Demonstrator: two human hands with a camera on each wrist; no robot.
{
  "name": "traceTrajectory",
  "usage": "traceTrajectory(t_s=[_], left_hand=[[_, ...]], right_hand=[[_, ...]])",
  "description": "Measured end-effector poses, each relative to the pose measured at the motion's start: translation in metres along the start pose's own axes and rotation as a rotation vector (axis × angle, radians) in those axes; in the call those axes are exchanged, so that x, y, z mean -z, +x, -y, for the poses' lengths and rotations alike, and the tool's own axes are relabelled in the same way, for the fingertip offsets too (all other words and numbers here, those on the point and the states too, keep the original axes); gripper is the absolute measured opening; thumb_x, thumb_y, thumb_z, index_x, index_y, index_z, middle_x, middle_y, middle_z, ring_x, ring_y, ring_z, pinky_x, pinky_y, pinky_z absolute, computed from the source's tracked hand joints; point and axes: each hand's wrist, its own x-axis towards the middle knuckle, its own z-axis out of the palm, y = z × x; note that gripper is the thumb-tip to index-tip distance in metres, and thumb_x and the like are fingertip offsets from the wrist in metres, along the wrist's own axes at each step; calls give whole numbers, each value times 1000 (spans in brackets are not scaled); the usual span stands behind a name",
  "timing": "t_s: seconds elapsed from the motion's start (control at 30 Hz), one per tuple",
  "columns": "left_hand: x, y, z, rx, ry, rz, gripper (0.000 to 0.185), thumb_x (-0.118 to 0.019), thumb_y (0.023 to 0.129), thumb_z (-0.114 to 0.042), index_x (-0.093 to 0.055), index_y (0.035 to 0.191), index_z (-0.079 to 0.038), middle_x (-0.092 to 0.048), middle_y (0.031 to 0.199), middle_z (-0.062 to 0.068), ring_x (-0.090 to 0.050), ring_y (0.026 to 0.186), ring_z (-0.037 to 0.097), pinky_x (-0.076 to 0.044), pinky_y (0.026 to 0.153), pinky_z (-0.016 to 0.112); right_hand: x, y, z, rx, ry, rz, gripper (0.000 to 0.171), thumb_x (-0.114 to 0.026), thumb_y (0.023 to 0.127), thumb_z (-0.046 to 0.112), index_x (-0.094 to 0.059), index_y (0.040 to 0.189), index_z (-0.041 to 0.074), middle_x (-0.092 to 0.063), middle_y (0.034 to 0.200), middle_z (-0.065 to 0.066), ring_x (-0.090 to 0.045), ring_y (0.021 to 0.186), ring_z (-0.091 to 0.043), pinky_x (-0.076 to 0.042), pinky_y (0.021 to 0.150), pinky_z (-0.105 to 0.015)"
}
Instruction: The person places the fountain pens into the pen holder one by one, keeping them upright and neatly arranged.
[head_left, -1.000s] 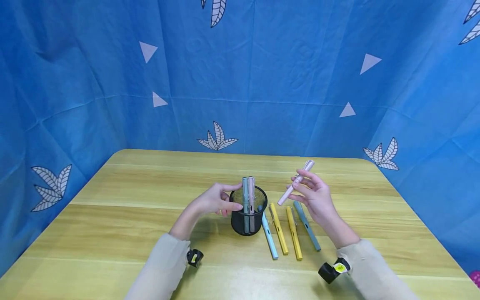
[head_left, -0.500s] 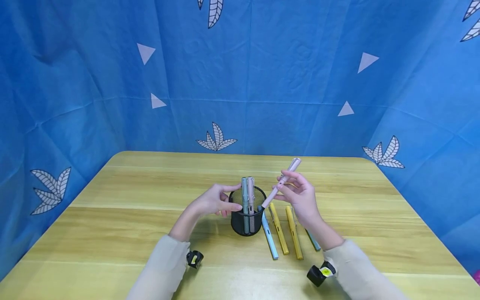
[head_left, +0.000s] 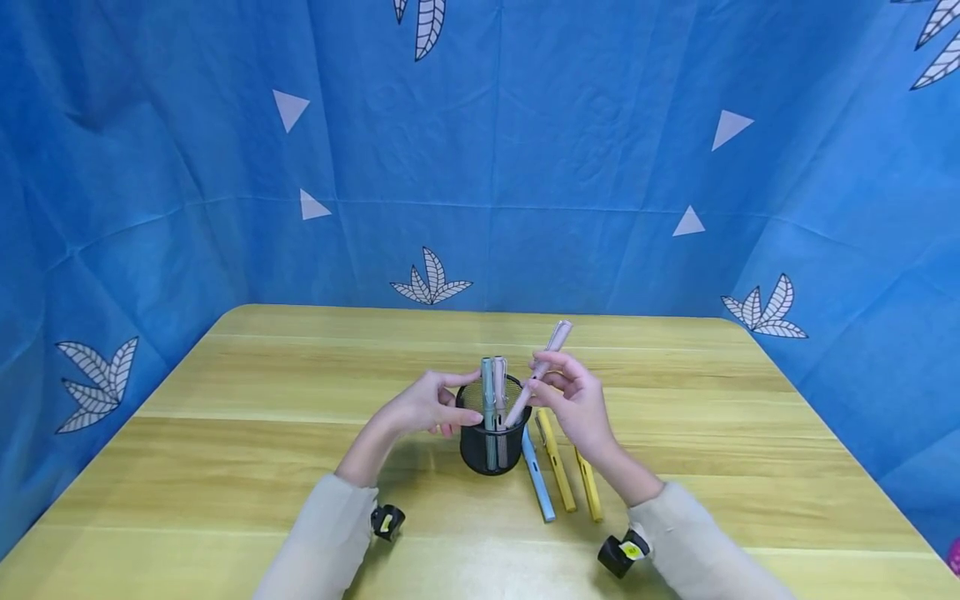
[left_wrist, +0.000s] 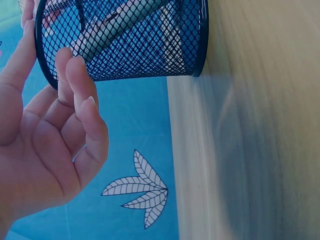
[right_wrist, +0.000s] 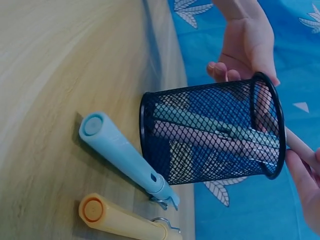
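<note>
From my remote seat I see a light wooden worktop [head_left: 225, 467] with pale grain and rounded far corners, under even, soft light. A creased blue cloth backdrop [head_left: 525, 150] encloses it behind and on both sides, printed with white triangles [head_left: 289, 107] and white leaf sprigs [head_left: 431, 281].

No readable text anywhere

Nothing legible is showing on the pens, the black mesh pen holder [head_left: 491, 433] or the blue backdrop [head_left: 525, 150], which is carrying only leaf and triangle prints. Small yellow stickers on the wrist cameras [head_left: 621, 552] near the table's [head_left: 225, 467] front edge are appearing too tiny and blurred to read.
</note>
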Motion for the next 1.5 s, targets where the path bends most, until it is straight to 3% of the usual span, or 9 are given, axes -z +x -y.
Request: traceTrajectory(t_s=[0.1,0.23,0.33,0.47,0.57,0.67,0.87,1.13,1.5], left_hand=[[0,0,0,0,-2,-2,67,-70,78,-20,-38,137,-15,-53,54,9,-54,53,33,-38,43,26],[0,-1,0,-4,-5,-3,66,-70,78,-18,-38,136,-14,-52,54,9,-53,48,23,-38,43,26],[-1,-1,0,-5,-4,-5,65,-70,79,-18,-39,136,-14,-52,54,9,-52,47,21,-37,43,26],[-1,-1,0,-9,-3,-4,64,-69,80,-17,-39,136,-14,-52,54,10,-53,48,25,-36,43,26],[0,-1,1,-13,-3,-1,64,-68,80,-17,-38,136,-13,-53,53,9,-53,50,29,-36,43,26],[0,-1,1,-17,-6,3,65,-69,79,-19,-38,136,-14,-52,52,8,-54,50,30,-37,43,26],[1,-1,2,-30,-7,12,66,-69,79,-19,-37,137,-13,-52,52,8,-54,57,41,-38,44,26],[1,-1,1,-38,-7,16,66,-69,80,-18,-36,137,-13,-53,53,10,-54,59,43,-36,43,26],[1,0,4,-42,-6,17,67,-69,79,-20,-37,137,-13,-52,52,8,-55,55,38,-39,44,27]], right_hand=[[-2,-1,-1,35,-51,42,28,-54,80,-16,-51,107,-15,-57,94,-16,-61,79,-14,-52,63,-33],[-4,-3,0,77,-171,73,28,-57,78,-16,-56,105,-11,-60,95,-23,-59,80,-10,-52,60,-28],[-7,-4,7,100,-276,83,28,-58,77,-16,-57,104,-9,-61,98,-22,-60,80,-17,-51,55,-30],[-7,-5,6,131,-328,99,33,-60,77,-14,-55,110,-9,-60,99,-23,-62,79,-28,-51,53,-31],[-3,-3,-2,111,-316,106,53,-62,78,-11,-44,127,-3,-58,98,-25,-62,78,-27,-51,57,-26],[-3,-1,0,38,-292,107,76,-62,78,-10,-22,141,7,-58,96,-25,-62,78,-28,-52,62,-27],[-2,2,3,-33,-272,119,94,-63,77,-10,-5,145,20,-59,94,-26,-62,78,-30,-52,65,-29],[-2,5,6,-62,-312,130,94,-64,74,-14,-10,144,17,-58,89,-24,-61,75,-27,-51,64,-28],[0,3,1,-25,-350,163,79,-66,74,-11,-27,140,7,-58,86,-16,-60,78,-26,-51,66,-27]])
